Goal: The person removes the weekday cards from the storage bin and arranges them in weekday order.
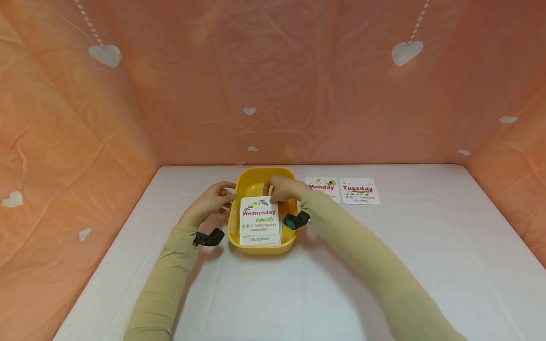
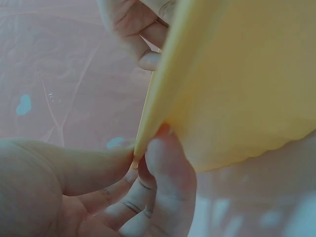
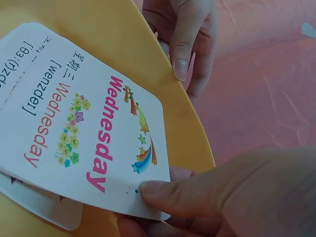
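Over the yellow plastic basket (image 1: pixel 263 250), my right hand (image 1: pixel 283 188) pinches the upper right corner of the Wednesday card (image 1: pixel 259 218). In the right wrist view the thumb lies on the printed face of the Wednesday card (image 3: pixel 94 118), fingers beneath it. More cards (image 3: pixel 44 202) lie under it in the basket, mostly covered; one shows only its lower line of print. My left hand (image 1: pixel 209 203) grips the basket's left rim, and the left wrist view shows thumb and fingers pinching the rim (image 2: pixel 148 118).
Right of the basket, a Monday card (image 1: pixel 322 188) and a Tuesday card (image 1: pixel 359 191) lie side by side on the white table (image 1: pixel 268 296). The right forearm partly covers the Monday card. Orange cloth (image 1: pixel 297 89) with white hearts hangs behind and at both sides.
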{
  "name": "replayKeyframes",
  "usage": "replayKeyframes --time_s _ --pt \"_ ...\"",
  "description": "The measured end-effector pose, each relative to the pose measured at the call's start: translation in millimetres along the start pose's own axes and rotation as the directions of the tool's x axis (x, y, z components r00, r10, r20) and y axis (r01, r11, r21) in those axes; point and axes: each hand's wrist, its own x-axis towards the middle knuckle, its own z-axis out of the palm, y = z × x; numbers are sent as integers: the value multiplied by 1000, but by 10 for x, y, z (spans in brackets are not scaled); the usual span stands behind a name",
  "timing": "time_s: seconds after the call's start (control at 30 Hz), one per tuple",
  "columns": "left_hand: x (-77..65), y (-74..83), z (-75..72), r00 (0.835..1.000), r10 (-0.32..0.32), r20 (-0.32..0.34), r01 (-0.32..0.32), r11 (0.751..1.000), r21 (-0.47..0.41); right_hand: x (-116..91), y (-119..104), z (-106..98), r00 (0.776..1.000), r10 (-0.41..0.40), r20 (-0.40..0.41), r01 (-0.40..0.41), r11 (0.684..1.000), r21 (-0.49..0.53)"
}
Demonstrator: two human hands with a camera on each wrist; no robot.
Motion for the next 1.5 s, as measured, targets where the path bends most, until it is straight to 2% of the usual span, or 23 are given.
replayKeyframes --time_s 0.27,0.6,0.73,1.03,1.27,1.5 --pt "22 -29 -4 1000 -3 -9 3 1000 -10 -12 28 -26 1000 -27 3 27 998 52" --pt "32 -38 1 1000 -8 -12 8 1000 -21 -9 89 -42 998 -37 -53 45 986 163" --pt "38 -33 -2 1000 -18 -13 18 1000 -24 0 112 -43 998 -39 -52 48 979 199" --pt "43 -40 -5 1000 16 -1 -16 1000 -24 -29 139 -65 995 -91 -30 96 960 263" --pt "37 -19 -8 1000 12 3 -12 1000 -27 -68 194 -77 991 -105 -88 124 961 249" --pt "34 -22 -6 1000 8 3 -8 1000 -21 -178 233 -141 983 -91 -161 141 933 332"
